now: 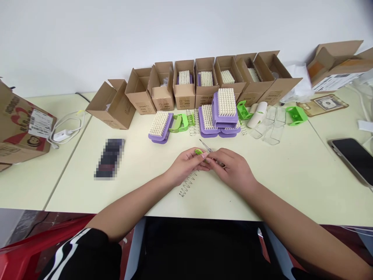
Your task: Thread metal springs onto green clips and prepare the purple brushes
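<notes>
My left hand (188, 165) is closed on a small bright green plastic part (199, 152), mostly covered by the fingers. Just to its right, my right hand (234, 167) grips what looks like a slim screwdriver (207, 147), its metal shaft pointing up and left. The fingertips of both hands meet around the green part. A loose coil spring (188, 184) extends below my left hand; whether I hold its upper end is hidden. Beyond the hands stand purple brushes with cream bristles (226, 107), alongside green brackets (183, 122) and more springs (194, 123).
Open cardboard boxes (184, 97) line the wall, several with brushes inside. Clear plastic pieces (274, 130), white tubes (258, 114) and another green bracket (296, 116) lie to the right. A phone (354, 159) rests far right; a pixelated dark object (110, 159) lies left.
</notes>
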Demonstrator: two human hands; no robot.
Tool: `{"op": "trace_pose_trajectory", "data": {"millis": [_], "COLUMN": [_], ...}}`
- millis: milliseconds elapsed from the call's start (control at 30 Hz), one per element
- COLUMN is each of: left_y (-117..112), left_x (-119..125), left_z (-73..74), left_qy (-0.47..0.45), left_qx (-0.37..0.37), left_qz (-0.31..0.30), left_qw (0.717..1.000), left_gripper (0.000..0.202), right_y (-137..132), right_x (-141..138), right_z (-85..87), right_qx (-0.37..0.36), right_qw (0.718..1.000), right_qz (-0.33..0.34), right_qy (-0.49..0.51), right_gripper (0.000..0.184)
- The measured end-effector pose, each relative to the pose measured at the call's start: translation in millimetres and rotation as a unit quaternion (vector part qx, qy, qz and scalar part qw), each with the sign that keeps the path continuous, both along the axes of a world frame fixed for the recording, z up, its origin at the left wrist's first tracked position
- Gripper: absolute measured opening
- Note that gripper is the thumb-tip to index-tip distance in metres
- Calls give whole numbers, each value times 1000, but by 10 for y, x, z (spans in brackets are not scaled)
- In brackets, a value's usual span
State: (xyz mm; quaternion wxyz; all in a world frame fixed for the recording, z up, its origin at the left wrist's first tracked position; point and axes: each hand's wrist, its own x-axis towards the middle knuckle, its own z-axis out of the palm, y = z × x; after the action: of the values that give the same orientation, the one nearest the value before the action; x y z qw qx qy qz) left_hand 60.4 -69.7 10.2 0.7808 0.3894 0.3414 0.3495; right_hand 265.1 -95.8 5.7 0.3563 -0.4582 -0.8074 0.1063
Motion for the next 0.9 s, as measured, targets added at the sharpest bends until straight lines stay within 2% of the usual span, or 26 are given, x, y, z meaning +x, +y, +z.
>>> {"op": "trace_pose_trajectory", "data": {"millis": [100, 367, 667, 900], "left_y": [24, 26, 69, 72], "left_x": [-26, 12, 20, 16], "left_z": [-21, -23, -56, -59], "left_qy": [-14, -33, -38, -37], "left_qx": [-11, -56, -101, -107], "left_qz": [-11, 7, 35, 35], "left_qw": [1000, 998, 993, 993], "left_gripper": [33, 29, 15, 11], "right_y": [20, 34, 80, 107], "right_x": [-3, -2, -28, -54], "right_z": [16, -44, -126, -158], "right_qx": [-36, -68, -70, -66], "right_qw": [999, 997, 996, 996], "right_qz": [5, -36, -50, -63], "right_qy": [34, 22, 11, -5], "right_gripper": [14, 16, 18, 17]}}
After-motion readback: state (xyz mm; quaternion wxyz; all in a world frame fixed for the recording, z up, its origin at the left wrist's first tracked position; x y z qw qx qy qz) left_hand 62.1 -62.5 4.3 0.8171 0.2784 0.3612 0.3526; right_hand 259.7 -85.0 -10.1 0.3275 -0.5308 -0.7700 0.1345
